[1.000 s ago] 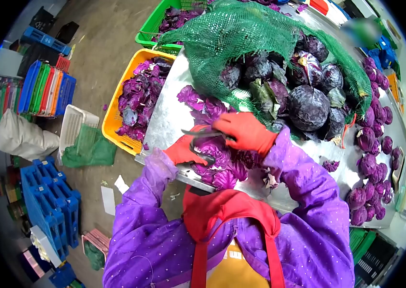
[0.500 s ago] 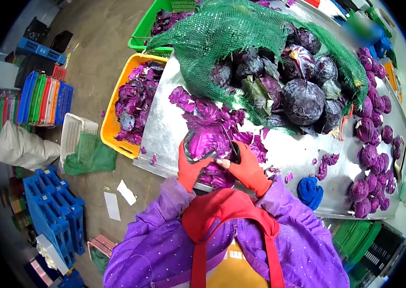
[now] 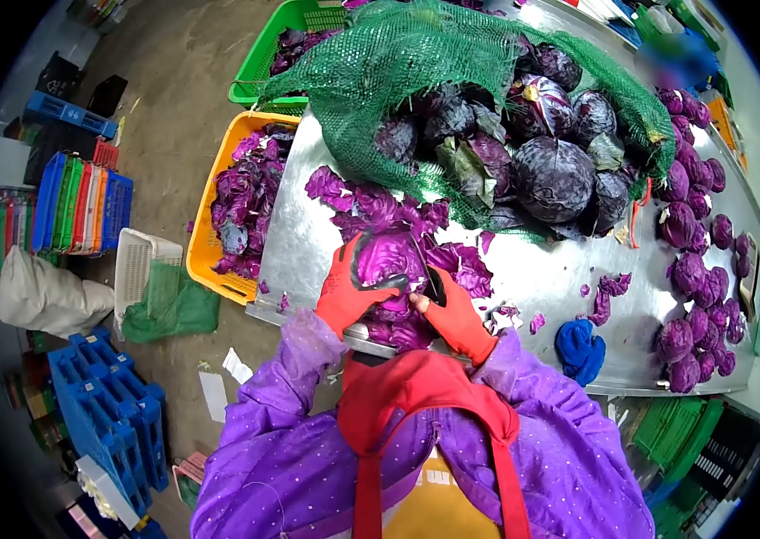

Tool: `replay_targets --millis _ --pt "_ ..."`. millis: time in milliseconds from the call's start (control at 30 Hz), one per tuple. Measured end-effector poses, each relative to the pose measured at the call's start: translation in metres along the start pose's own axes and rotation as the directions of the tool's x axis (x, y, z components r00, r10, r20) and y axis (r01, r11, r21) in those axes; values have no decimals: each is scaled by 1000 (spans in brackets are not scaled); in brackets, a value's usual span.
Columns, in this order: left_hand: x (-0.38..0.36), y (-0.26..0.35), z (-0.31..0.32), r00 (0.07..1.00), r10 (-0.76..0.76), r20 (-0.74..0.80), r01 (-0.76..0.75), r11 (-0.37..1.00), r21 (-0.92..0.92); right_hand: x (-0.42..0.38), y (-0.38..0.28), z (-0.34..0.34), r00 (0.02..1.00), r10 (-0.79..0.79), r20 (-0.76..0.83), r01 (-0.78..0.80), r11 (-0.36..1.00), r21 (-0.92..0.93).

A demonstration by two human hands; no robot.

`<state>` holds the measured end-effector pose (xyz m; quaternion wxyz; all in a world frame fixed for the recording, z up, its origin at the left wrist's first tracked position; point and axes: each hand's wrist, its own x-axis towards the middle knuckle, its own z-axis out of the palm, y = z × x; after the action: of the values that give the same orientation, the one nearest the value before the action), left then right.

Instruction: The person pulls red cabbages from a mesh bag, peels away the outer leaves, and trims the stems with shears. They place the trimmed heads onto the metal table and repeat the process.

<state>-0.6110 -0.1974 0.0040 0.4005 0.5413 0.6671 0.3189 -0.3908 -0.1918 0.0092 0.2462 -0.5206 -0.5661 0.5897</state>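
Observation:
A red cabbage [image 3: 387, 258] with bright purple leaves is held at the near edge of the metal table. My left hand [image 3: 350, 289], in a red glove with a dark palm, wraps round its left side, the thumb across the front. Against its right side rests my right hand [image 3: 457, 313], gloved alike, with a bare thumb tip at the cabbage's base; its fingers are partly hidden behind. Loose purple leaves [image 3: 461, 268] lie around and beneath the cabbage. Beyond, a green mesh sack [image 3: 398, 67] lies open over several dark, untrimmed cabbages [image 3: 554, 180].
Trimmed cabbages [image 3: 689, 273] line the table's right side. A blue cloth [image 3: 579, 351] lies near the front edge. To the left stand a yellow crate [image 3: 203, 235] and a green crate [image 3: 250, 65], both with purple leaves. Blue pallets [image 3: 106, 413] stand on the floor.
My left hand has shifted slightly left and its thumb lies higher across the cabbage. The right hand stays at the cabbage's right side. The whole view has shifted a little.

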Motion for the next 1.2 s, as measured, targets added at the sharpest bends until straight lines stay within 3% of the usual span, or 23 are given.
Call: replay_targets --millis 133,267,367,500,600,633,700,800,833,900,933,1000,1033,1067,1133,1167,1200 --pt "-3 2 2 999 44 -28 -42 997 71 0 -1 -3 997 76 22 -78 987 138" --pt "-13 28 -1 1000 5 -27 -1 984 176 0 0 -5 999 23 22 -25 992 124" --pt "-21 25 3 995 82 -60 -72 985 156 -2 9 -5 999 33 24 -36 984 177" --pt "-24 13 12 995 62 -72 -64 998 -27 -6 4 -4 998 68 -17 -66 993 93" --pt "-21 -2 14 992 38 -124 -76 945 -319 -9 -10 -6 991 108 -74 -104 993 52" --pt "-24 -3 15 993 -41 -107 -23 843 -537 -10 -14 -7 987 131 -98 -127 991 49" --pt "-26 -5 12 988 -36 -152 -53 839 -542 -8 -19 -11 988 75 -138 -63 994 87" --pt "-30 10 10 962 100 -255 -223 827 -517 -5 -27 -17 988 30 -150 -8 990 144" --pt "-30 8 9 956 78 -282 -232 787 -571 -1 -27 -23 987 17 -162 23 970 242" --pt "-28 9 6 942 27 -336 -260 694 -672 -1 -45 -46 982 136 -134 -72 915 398" --pt "-27 15 7 921 -35 -388 -256 697 -670 1 -31 -55 983 120 -137 -58 919 391" --pt "-24 -6 8 940 -128 -316 -227 457 -860 5 -8 -63 984 91 -151 -50 965 259" --pt "-23 -15 10 951 -202 -233 -180 252 -951 5 -8 -64 983 79 -163 -42 975 218" --pt "-20 -14 11 941 -277 -194 -154 159 -975 6 -7 -66 983 57 -176 -32 989 144" --pt "-18 -13 6 971 -184 -151 -134 102 -986 11 -5 -69 979 10 -202 -11 1000 -4" --pt "-17 -10 4 983 -137 -126 -117 73 -990 15 -8 -67 968 -52 -247 57 998 11" --pt "-20 -10 3 984 -30 -178 -172 146 -974 19 -14 -65 969 -89 -229 113 989 91"
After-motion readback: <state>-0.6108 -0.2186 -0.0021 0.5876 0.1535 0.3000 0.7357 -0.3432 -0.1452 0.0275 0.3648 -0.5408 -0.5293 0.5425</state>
